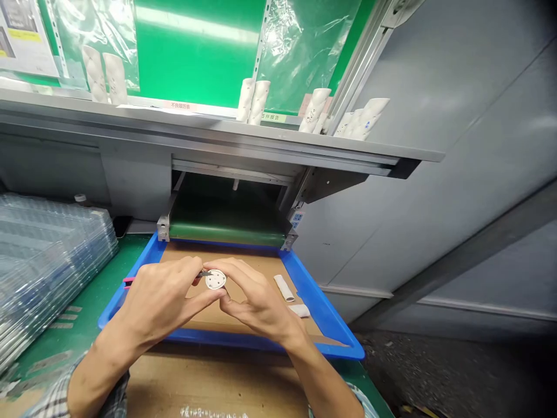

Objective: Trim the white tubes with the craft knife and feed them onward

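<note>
The left hand (161, 299) grips a small blade (202, 274) just beside a white disc (216, 279), pinched tight by the right hand (256, 302); a slip of the blade could nick the right hand.

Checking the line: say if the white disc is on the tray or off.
Off: the disc is held in the right hand, above the blue tray.

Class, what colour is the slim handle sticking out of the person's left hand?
Pink: the slim tool handle shows best in the head view.
</note>
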A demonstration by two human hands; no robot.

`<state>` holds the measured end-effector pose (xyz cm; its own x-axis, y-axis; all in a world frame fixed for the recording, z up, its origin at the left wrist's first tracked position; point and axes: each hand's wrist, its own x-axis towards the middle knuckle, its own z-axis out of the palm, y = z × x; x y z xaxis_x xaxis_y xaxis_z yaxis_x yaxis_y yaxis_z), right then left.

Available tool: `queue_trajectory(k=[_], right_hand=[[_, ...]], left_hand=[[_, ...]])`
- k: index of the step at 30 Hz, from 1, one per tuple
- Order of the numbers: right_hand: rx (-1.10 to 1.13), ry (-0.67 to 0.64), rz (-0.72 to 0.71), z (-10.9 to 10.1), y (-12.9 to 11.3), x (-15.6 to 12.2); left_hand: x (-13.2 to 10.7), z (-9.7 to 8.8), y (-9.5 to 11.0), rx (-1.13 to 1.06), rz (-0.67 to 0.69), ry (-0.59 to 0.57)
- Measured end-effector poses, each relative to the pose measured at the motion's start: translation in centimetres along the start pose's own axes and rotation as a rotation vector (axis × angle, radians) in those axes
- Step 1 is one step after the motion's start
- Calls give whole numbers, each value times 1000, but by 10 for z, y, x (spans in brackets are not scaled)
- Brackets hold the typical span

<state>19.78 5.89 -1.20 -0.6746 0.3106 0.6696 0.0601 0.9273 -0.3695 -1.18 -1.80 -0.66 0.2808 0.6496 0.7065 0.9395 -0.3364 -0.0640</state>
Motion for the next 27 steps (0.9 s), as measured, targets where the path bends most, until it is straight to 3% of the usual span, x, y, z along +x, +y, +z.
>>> queue_trajectory(k=[11, 19, 24, 27], right_hand=[[-107, 58, -42, 2, -1, -1], [-29, 36, -22, -1, -1, 0], [50, -43, -7, -8, -1, 1], [84, 4, 8, -8, 1, 0]], left_hand=[[-2, -1, 0, 39, 52, 27], [-1, -3, 0, -98, 9, -55], [2, -6, 0, -128, -25, -17], [3, -8, 1, -125, -55, -1]])
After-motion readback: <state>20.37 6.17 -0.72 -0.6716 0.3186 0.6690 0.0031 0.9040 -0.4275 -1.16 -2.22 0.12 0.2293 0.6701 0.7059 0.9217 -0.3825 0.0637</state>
